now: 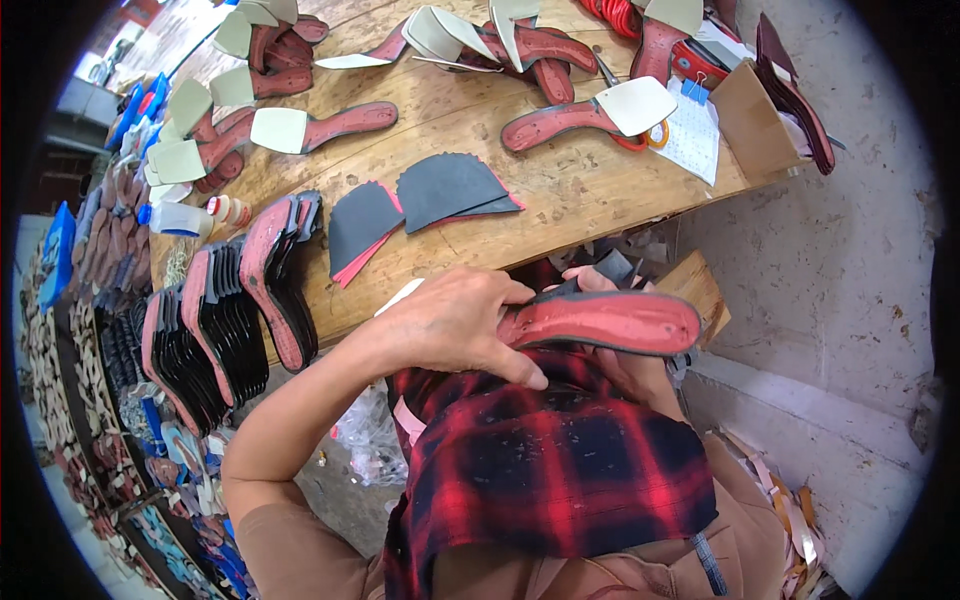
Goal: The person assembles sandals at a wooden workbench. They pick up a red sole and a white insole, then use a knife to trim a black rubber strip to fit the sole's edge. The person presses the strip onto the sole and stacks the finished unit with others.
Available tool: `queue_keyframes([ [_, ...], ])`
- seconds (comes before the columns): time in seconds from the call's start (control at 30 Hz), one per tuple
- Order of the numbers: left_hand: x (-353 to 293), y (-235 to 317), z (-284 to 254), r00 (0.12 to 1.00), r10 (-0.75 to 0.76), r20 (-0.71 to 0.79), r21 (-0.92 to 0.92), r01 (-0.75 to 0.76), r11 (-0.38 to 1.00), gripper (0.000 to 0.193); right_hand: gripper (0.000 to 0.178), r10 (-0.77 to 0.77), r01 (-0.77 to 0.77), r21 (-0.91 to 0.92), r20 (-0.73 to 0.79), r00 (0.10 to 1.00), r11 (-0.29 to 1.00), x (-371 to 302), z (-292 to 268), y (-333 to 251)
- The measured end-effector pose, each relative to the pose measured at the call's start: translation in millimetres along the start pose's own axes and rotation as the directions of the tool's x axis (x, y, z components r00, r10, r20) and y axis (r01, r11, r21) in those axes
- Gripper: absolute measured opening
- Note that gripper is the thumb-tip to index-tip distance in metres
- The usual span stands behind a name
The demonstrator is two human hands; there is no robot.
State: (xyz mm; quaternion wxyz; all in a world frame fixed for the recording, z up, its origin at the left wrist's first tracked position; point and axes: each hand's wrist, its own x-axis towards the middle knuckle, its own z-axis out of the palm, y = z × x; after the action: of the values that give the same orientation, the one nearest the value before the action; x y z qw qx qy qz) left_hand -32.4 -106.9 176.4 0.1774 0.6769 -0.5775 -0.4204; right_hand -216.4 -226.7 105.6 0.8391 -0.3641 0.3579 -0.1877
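Observation:
A red insole with a dark rim (610, 322) is held above my lap, off the table's near edge. My left hand (445, 320) grips its left end, thumb along the near side and fingers over the far side. Beneath it, my right hand (635, 372) supports the insole, mostly hidden, with fingertips showing past the far edge. A small dark strip (566, 287) shows between the hands at the far side. A white edge (400, 296) peeks out beyond my left wrist; whether it belongs to the held insole, I cannot tell.
On the wooden table (440, 110) lie dark half-round pieces with pink edges (450, 190) and red insoles with cream toe parts (350, 125). Stacked black-and-red insoles (275, 280) stand at the left edge. Orange-handled scissors (632, 142) rest near a cardboard box (755, 125).

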Motion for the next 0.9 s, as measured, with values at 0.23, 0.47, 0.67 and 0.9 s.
queue_keyframes([
  [0.23, 12.2, 0.8, -4.6, 0.982, -0.107, 0.157, -0.048, 0.115, 0.992, 0.068, 0.043, 0.043, -0.045, 0.086, 0.035, 0.998, 0.995, 2.1, -19.1, -3.5],
  [0.47, 26.4, -43.0, 56.5, 0.990, -0.120, 0.078, -0.539, 0.143, 0.830, 0.061, 0.066, -0.137, 0.134, 0.029, 0.232, 0.963, 0.991, 9.9, -8.5, 3.0],
  [0.67, 39.4, -15.5, 60.1, 0.997, -0.023, -0.067, -0.948, -0.057, 0.313, 0.051, 0.052, -0.261, 0.270, -0.261, 0.069, 0.963, 0.927, 27.2, 11.7, -5.4],
  [0.9, 23.5, -21.8, 63.5, 0.980, 0.075, -0.186, -0.914, -0.201, 0.352, 0.060, 0.048, 0.146, -0.203, 0.230, 0.243, 0.959, 0.952, 52.9, 9.0, -13.5],
])
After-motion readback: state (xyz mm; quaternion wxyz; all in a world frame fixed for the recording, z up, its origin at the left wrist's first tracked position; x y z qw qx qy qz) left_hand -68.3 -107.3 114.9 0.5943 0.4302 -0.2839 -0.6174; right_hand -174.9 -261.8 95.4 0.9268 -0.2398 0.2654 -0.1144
